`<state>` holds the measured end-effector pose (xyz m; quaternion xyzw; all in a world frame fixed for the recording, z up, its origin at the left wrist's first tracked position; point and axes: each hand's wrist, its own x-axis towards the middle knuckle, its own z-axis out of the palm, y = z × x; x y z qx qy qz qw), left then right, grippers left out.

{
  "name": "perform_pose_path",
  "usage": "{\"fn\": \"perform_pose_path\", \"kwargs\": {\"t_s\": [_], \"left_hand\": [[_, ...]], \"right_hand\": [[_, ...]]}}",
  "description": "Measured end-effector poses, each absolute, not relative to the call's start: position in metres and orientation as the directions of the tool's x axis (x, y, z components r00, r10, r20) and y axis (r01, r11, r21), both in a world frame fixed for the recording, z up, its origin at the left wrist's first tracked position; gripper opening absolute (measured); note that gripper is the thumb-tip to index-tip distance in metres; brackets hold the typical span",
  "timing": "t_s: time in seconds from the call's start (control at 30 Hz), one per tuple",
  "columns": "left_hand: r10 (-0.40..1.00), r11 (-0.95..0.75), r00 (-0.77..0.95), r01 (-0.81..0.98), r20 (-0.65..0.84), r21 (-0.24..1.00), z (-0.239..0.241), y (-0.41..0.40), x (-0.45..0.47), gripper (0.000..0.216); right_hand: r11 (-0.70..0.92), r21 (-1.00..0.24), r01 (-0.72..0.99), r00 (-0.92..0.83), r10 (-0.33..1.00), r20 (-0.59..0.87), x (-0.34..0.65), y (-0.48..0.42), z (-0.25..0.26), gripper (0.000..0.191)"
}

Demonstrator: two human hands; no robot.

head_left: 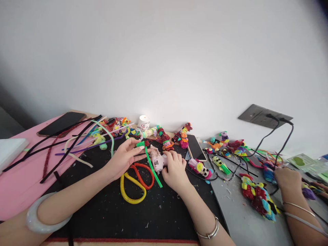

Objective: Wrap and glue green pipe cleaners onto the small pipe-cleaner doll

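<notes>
My left hand (124, 158) pinches the top of a green pipe cleaner (152, 167) that slants down across the black mat (107, 208). My right hand (175, 169) is closed round a pale pink glue gun (156, 159), whose nozzle sits by the green stem. Red (143, 176) and yellow (132, 193) pipe-cleaner loops lie on the mat just below both hands. A white bangle is on my left forearm, a silver one on my right wrist.
Loose pipe cleaners (77, 143) and small colourful figures (164, 136) crowd the back of the desk beside a white candle (144, 122). Two phones (61, 123) (196, 147) lie flat. At the right, another person's hand (288, 178) works among figures (258, 198) and black cables from a wall socket (263, 116).
</notes>
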<state>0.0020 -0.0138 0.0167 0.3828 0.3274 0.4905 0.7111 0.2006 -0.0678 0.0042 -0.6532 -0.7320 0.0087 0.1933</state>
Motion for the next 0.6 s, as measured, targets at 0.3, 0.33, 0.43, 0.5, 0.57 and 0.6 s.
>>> {"fn": "perform_pose_path", "kwargs": {"t_s": [0.3, 0.33, 0.43, 0.5, 0.57, 0.6], "left_hand": [[0.959, 0.227, 0.259, -0.466, -0.113, 0.855, 0.012, -0.009, -0.001, 0.016], [0.961, 0.225, 0.252, -0.467, -0.115, 0.855, 0.011, -0.008, -0.001, 0.016], [0.961, 0.229, 0.247, -0.455, -0.125, 0.861, 0.009, -0.006, -0.002, 0.016], [0.96, 0.228, 0.249, -0.437, -0.127, 0.87, 0.008, -0.005, -0.002, 0.016], [0.959, 0.221, 0.255, -0.414, -0.12, 0.883, 0.008, -0.004, -0.002, 0.017], [0.96, 0.215, 0.257, -0.402, -0.115, 0.89, 0.008, -0.005, -0.002, 0.017]], "right_hand": [[0.172, -0.394, 0.903, -0.076, 0.966, 0.249, 0.214, -0.057, 0.005, 0.042], [0.184, -0.434, 0.882, -0.07, 0.962, 0.265, 0.216, -0.056, 0.004, 0.041], [0.214, -0.556, 0.803, -0.043, 0.952, 0.304, 0.219, -0.053, 0.002, 0.031], [0.233, -0.622, 0.748, -0.036, 0.949, 0.312, 0.22, -0.052, 0.001, 0.023], [0.255, -0.669, 0.698, -0.043, 0.948, 0.316, 0.22, -0.052, 0.0, 0.017], [0.268, -0.687, 0.676, -0.053, 0.947, 0.317, 0.22, -0.052, 0.0, 0.015]]}}
